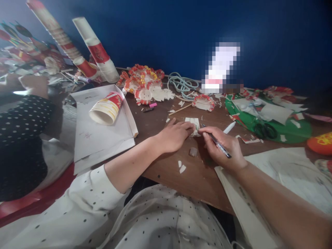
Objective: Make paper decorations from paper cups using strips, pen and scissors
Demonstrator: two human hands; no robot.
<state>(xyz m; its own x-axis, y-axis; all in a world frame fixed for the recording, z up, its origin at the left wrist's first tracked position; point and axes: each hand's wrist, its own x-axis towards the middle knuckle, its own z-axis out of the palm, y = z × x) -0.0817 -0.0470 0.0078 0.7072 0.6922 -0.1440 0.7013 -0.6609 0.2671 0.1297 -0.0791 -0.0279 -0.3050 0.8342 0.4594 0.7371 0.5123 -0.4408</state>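
Two hands meet mid-worktop over a small white paper piece (194, 125): left hand (174, 135) lies flat, fingers pinning its near-left edge; right hand (223, 147) is closed round a black pen (217, 144), tip at the piece's right edge. Judging by finished red-white paper ornaments (143, 83) at the far side, several are done; this one looks barely marked. Scraps (182, 167) lie near. What's drawn is too small to tell, fingers cover pt of it; right forearm cut off by frame edge

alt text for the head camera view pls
A person's left hand presses a small white paper piece onto a brown table while the right hand holds a pen to it. Paper cups, scraps and scissors lie around.
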